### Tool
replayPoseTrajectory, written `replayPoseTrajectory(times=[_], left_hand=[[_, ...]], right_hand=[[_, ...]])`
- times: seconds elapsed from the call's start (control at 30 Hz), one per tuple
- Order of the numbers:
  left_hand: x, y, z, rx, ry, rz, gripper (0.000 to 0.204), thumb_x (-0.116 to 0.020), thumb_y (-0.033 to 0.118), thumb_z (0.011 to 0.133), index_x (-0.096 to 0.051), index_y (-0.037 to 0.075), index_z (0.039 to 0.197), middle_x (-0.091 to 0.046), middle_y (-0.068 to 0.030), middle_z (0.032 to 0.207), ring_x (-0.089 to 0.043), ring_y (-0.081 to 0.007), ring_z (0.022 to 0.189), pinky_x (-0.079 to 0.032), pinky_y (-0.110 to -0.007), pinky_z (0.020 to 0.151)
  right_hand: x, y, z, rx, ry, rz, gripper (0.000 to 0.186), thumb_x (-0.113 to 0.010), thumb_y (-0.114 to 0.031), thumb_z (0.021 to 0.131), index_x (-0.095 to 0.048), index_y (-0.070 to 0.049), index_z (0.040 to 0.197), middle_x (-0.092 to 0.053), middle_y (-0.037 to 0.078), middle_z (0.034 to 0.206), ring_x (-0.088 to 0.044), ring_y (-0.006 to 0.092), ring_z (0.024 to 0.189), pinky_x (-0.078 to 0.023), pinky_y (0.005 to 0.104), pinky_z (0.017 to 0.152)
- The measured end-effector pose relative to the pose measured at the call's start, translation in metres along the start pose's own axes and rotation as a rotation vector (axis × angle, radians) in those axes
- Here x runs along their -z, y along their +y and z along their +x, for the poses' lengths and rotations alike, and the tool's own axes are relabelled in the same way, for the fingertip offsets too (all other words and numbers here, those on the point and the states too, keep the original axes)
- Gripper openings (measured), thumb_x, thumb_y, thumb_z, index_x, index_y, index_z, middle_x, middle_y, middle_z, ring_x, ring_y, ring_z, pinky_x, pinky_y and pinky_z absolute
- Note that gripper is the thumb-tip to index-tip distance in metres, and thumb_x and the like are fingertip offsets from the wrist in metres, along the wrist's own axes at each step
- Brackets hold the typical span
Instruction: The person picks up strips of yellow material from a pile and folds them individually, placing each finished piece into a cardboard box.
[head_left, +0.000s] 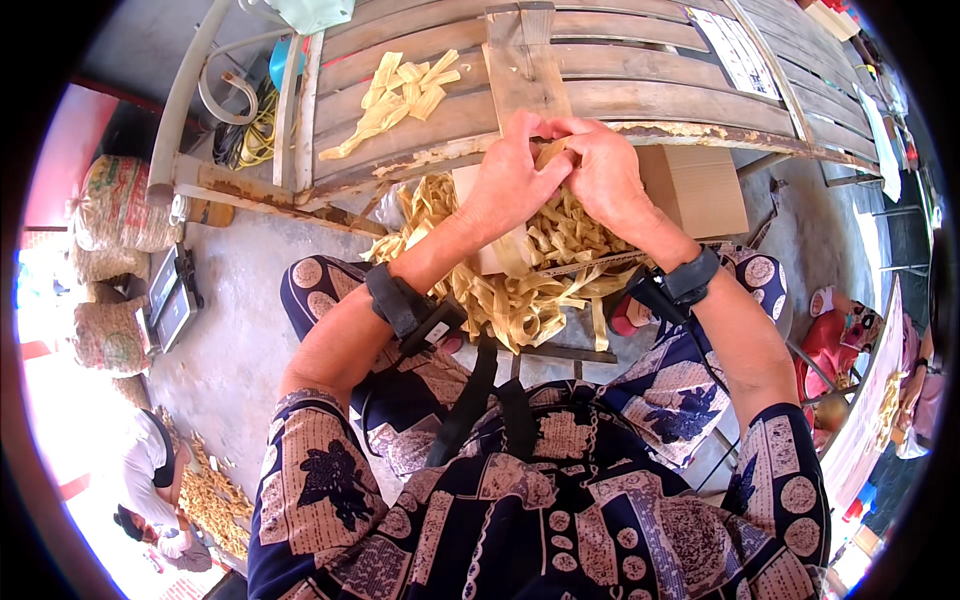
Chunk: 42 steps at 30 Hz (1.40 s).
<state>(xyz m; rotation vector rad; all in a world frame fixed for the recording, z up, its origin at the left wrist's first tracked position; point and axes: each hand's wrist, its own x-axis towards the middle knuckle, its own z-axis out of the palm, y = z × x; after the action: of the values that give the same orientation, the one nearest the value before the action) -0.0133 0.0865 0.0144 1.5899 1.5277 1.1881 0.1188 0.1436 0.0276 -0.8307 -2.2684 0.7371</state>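
Here, both hands pressed together at the near edge of the slatted wooden surface (640,100): left hand (510,185) and right hand (605,175) each in a clenched grip on one pale yellow strip (550,152), pinched between the fingers. Already set aside: a small bundle of strips (400,95) lying on the slats, well apart. Left to handle, by the look of it: a big loose heap of strips (530,290) on the lap, under the wrists. Cardboard box (695,185) beside the right hand, contents hidden. Filled sacks (115,205) on the floor, far left.
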Motion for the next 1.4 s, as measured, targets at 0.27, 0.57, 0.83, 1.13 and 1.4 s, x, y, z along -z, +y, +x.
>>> replayPoseTrajectory(times=[0.27,0.57,0.83,1.13,1.4], left_hand=[[0.007,0.005,-0.006,0.379,0.042,-0.633,0.017,-0.043,0.013,0.086,-0.048,-0.001,0.095,-0.056,-0.0083,0.073,-0.055,-0.0129,0.054,-0.043,-0.026,0.045],[0.011,0.036,-0.001,0.497,-0.100,-1.023,0.027,-0.052,0.031,0.089,-0.053,0.005,0.080,-0.038,0.0045,0.059,-0.028,-0.0027,0.048,-0.025,-0.018,0.046],[0.023,0.000,-0.005,0.380,-0.293,-0.732,0.022,-0.049,0.023,0.090,-0.058,0.003,0.087,-0.041,0.0063,0.061,-0.031,-0.0026,0.052,-0.026,-0.018,0.048],[0.029,-0.010,-0.004,0.247,-0.280,-0.465,0.025,-0.054,0.028,0.087,-0.058,0.005,0.077,-0.044,0.0060,0.060,-0.036,-0.0025,0.053,-0.030,-0.018,0.047],[0.044,0.002,0.007,0.260,-0.267,-0.428,0.023,-0.049,0.024,0.090,-0.055,0.005,0.077,-0.036,0.0070,0.056,-0.031,-0.0026,0.052,-0.026,-0.019,0.047]], right_hand=[[0.012,-0.011,0.000,0.277,0.033,0.020,0.007,-0.063,-0.007,0.066,-0.065,0.000,0.069,-0.058,0.012,0.105,-0.056,0.0244,0.088,-0.045,0.0315,0.077],[0.047,0.016,0.023,-0.387,0.231,1.019,0.016,-0.061,-0.007,0.078,-0.065,0.000,0.093,-0.060,0.009,0.107,-0.055,0.0152,0.094,-0.044,0.0266,0.086],[0.042,0.010,0.012,-0.636,-0.339,0.745,0.027,-0.066,-0.024,0.079,-0.062,-0.003,0.095,-0.062,0.008,0.085,-0.058,0.0079,0.074,-0.051,0.0196,0.060],[0.022,-0.006,0.003,-0.651,-0.189,1.242,0.011,-0.064,-0.012,0.078,-0.057,-0.004,0.081,-0.042,-0.006,0.056,-0.032,0.0001,0.042,-0.022,0.0153,0.037],[0.045,0.007,0.017,-0.644,-0.112,1.254,0.015,-0.060,-0.013,0.081,-0.052,-0.005,0.071,-0.039,-0.007,0.058,-0.031,-0.0004,0.044,-0.021,0.0148,0.039]])
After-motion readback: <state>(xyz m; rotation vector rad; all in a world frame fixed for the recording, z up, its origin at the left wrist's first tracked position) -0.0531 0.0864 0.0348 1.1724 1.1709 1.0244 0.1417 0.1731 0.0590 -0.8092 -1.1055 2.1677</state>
